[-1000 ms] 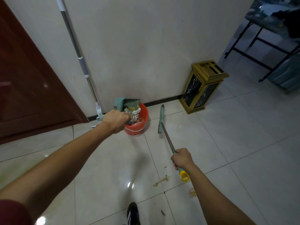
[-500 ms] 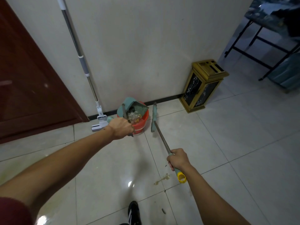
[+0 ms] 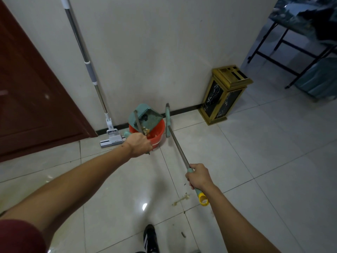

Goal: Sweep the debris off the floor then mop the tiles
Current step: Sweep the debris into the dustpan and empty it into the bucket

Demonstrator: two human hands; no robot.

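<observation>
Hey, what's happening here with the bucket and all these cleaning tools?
A person is tidying the floor. Their left hand tips a green dustpan over an orange bucket, emptying scraps into it. Their right hand holds a broom by its handle. A mop leans against the wall, untouched, and some debris lies on the tiles.
</observation>
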